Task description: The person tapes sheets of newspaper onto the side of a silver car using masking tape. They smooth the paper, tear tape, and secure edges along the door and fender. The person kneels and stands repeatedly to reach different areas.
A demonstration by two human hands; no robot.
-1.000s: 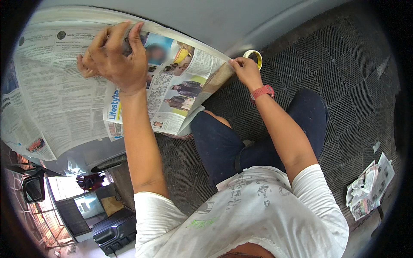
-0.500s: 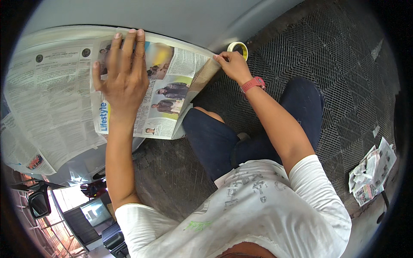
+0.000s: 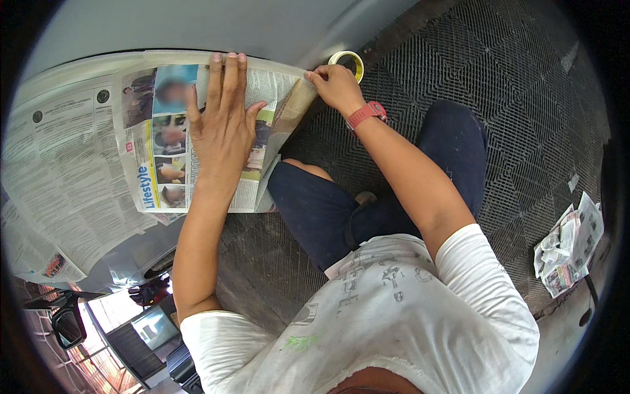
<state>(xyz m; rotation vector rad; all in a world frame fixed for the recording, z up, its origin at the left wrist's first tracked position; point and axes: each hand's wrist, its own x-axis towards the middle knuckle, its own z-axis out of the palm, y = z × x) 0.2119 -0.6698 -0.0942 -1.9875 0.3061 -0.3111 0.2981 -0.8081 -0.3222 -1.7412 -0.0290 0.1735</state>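
A coloured newspaper sheet (image 3: 174, 134) lies against a smooth grey panel (image 3: 275, 26), with a pale tape strip (image 3: 174, 58) along its upper edge. My left hand (image 3: 223, 131) rests flat on this sheet, fingers spread and fingertips at the taped edge. At the sheet's upper right corner, my right hand (image 3: 338, 88) pinches the edge between thumb and fingers; whether it grips paper, tape or both is hard to see. Right behind those fingers is a roll of masking tape (image 3: 336, 58), pale outside and yellow inside. A red watch (image 3: 366, 115) circles my right wrist.
More newspaper (image 3: 59, 164) covers the panel at the left. Black ribbed matting (image 3: 525, 131) spreads over the floor. Crumpled newspaper (image 3: 569, 246) lies at the far right. A dark side mirror (image 3: 67, 326) stands out at the lower left. My bent knees are close under the sheet.
My left hand has slid right along the newspaper, with its thumb now out to the right. The right hand still pinches the corner, the tape roll beside it. The whole view has shifted slightly.
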